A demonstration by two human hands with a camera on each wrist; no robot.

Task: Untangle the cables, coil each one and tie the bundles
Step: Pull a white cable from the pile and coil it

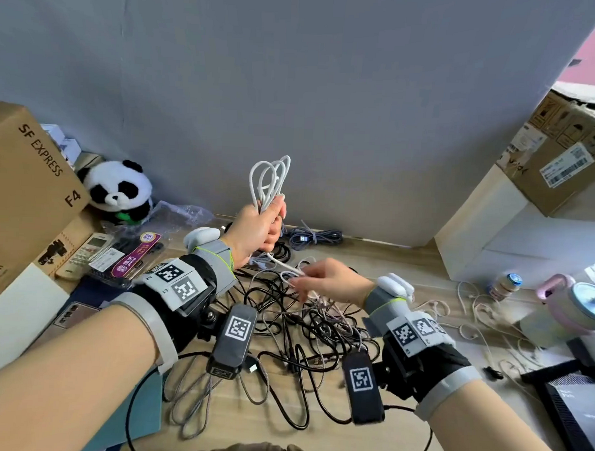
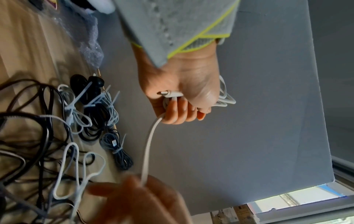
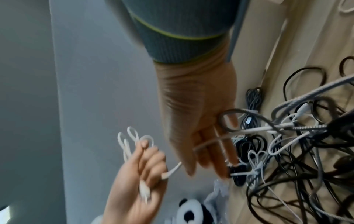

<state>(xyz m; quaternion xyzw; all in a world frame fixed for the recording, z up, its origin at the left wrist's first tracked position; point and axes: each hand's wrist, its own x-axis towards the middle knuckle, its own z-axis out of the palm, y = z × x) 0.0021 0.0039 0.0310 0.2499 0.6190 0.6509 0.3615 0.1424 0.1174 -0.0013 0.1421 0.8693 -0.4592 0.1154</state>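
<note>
My left hand is raised above the table and grips a white cable gathered into several loops; one plug sticks out of the fist. The cable's loose tail runs down to my right hand, which pinches it loosely just above the tangle of black, grey and braided cables on the wooden table. The right wrist view is blurred; the fingers point down towards the pile. Coiled bundles tied with zip ties lie by the wall.
A cardboard box, a panda toy and a remote crowd the left. A white box with a carton on it stands right, with a small bottle, a pink cup and a thin pale cable.
</note>
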